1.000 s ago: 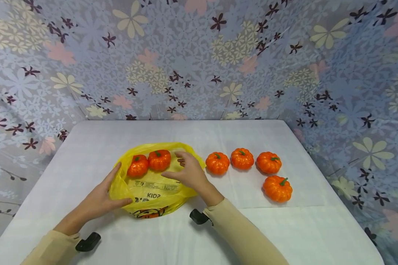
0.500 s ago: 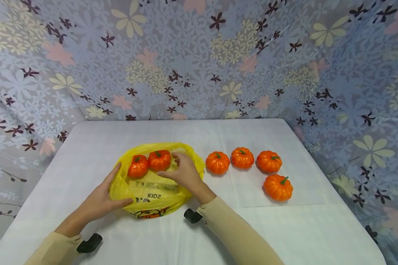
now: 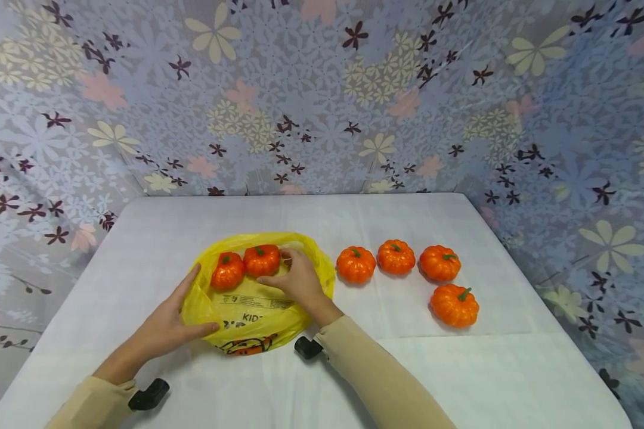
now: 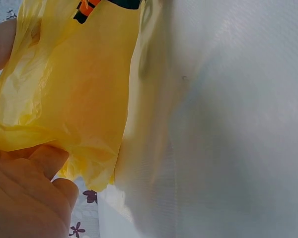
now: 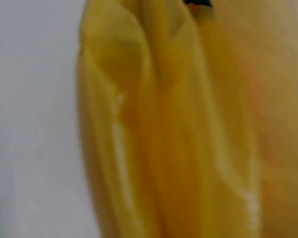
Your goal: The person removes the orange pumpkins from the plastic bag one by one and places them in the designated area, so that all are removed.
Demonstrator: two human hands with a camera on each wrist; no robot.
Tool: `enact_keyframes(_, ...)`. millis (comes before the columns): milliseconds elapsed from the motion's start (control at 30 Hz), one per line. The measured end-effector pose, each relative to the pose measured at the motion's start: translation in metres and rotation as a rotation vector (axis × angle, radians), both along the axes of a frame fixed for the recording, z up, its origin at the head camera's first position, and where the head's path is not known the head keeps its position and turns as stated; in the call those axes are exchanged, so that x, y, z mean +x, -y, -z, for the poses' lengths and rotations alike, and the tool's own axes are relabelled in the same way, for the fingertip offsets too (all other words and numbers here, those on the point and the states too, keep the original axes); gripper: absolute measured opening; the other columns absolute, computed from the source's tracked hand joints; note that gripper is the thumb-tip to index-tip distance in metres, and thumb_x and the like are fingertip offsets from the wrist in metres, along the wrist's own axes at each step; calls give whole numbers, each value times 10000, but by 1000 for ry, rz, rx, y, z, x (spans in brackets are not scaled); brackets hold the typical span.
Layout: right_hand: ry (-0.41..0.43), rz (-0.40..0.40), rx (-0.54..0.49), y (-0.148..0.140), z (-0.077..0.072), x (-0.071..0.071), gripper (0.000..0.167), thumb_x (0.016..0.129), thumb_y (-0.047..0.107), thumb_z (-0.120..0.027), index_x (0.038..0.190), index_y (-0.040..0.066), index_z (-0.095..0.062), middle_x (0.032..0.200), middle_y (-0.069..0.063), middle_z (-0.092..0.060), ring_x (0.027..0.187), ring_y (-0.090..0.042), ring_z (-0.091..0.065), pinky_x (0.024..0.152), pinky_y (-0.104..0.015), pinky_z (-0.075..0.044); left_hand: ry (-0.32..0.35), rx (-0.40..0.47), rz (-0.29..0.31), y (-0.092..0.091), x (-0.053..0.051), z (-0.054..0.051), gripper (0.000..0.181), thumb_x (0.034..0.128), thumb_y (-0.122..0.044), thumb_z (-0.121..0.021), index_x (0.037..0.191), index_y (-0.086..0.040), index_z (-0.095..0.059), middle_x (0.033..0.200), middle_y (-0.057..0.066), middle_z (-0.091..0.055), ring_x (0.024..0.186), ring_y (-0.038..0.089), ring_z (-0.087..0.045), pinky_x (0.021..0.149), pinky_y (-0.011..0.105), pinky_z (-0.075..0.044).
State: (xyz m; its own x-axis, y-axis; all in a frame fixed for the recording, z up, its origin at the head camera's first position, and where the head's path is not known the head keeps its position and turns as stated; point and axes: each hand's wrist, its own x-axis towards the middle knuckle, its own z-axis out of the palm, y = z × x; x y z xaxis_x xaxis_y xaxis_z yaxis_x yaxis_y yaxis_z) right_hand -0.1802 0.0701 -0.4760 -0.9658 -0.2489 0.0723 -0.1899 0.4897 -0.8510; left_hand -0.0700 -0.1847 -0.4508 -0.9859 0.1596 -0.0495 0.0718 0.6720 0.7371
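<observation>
Floral-printed grey-blue cloth [image 3: 300, 89] hangs behind the table [image 3: 515, 369], whose top is covered in white. On it lies a translucent yellow plastic bag [image 3: 284, 325], mouth upward; toward its back sit two shiny red-orange ribbed pumpkins with green stems, the left pumpkin [image 3: 228, 277] and the right pumpkin [image 3: 262, 263], side by side.

At the bag's left side, the left hand [image 3: 158, 322] touches the outer wall, its grip spread, thumb and fingers apart; this seems to steady the thin film and keep the mouth wide. Inside the bag's mouth, the right hand [image 3: 305, 283] has its fingertips at the right pumpkin; I cannot tell whether that grip is clamped on it or just beside it.

Right of the bag stand four glossy orange pumpkins [image 3: 356, 267], the nearest close by its rim, leaving little room there. White surface runs from behind the bag to the table's far edge.
</observation>
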Motion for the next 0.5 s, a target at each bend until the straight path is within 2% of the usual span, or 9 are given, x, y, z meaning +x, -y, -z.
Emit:
enact_keyframes(167, -30, 26, 0, 2, 6, -4, 805, 710, 331, -938, 1358, 22, -572, 1263, -117, -610, 1079, -278, -589, 915, -343, -527, 1, 2, -1, 0, -1, 2, 1208, 802, -439, -840, 1637, -198, -1, 1643, 256, -112, 1440, 555, -176, 1078, 746, -221)
enact_keyframes(500, -28, 36, -101, 2, 14, -8, 667, 763, 266, -909, 1295, 11, -599, 1180, -98, -650, 1070, -260, -621, 946, -346, -526, -11, 13, -1, 1, -3, 3, 1207, 797, -416, -852, 1638, -198, -13, 1643, 252, -125, 1444, 543, -181, 1087, 738, -218)
